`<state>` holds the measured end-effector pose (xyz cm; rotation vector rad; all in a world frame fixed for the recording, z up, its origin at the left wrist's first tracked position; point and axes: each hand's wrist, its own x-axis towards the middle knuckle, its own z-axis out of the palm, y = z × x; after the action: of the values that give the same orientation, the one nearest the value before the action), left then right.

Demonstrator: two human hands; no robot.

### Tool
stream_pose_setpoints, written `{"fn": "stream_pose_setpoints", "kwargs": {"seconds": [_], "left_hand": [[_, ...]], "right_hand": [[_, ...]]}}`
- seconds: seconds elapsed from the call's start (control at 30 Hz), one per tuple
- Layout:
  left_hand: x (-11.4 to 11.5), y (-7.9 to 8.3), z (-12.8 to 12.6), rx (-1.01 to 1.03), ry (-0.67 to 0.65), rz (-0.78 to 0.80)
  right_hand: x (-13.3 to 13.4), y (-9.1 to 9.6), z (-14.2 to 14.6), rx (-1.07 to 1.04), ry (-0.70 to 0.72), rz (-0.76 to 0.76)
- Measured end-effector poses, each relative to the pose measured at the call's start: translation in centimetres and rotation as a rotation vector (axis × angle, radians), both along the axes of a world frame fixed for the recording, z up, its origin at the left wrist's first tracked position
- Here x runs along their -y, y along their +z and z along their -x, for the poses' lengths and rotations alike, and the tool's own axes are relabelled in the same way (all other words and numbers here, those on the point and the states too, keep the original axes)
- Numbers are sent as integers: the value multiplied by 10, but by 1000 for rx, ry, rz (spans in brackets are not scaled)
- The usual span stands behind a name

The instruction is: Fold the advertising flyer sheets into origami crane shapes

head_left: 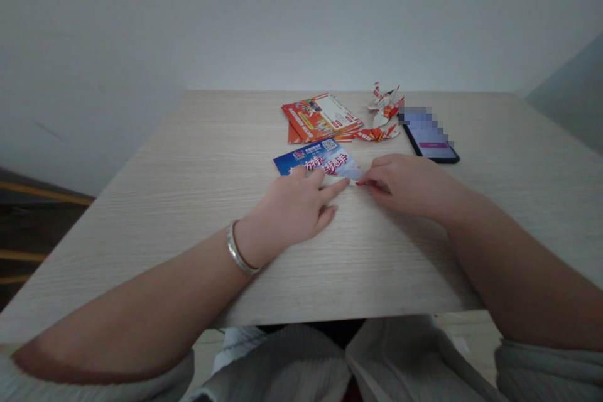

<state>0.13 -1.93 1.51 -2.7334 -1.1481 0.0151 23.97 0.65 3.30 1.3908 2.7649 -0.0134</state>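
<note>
A blue printed leaflet (342,164) lies on the table, its near edge folded over in a narrow pale strip. My left hand (301,201) rests flat across that edge with its fingers stretched out, covering part of the print. At the leaflet's right corner my right hand (400,183) is closed, thumb and fingertips pinching the folded edge.
Behind the leaflet is a stack of orange-red flyers (318,118). Several folded paper cranes (384,114) sit beside it. Farther right lies a phone (431,135) with its screen lit. The wooden table (188,157) meets a pale wall (301,19) at the back.
</note>
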Motion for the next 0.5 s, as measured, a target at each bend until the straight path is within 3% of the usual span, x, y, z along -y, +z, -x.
{"fn": "stream_pose_setpoints", "kwargs": {"seconds": [0.3,0.5], "left_hand": [[0,3,-4,-27,-2,-7],[3,9,-5,-36,13,37]], "right_hand": [[0,-2,4,14,195,-21],[4,0,8,11,146,28]]}}
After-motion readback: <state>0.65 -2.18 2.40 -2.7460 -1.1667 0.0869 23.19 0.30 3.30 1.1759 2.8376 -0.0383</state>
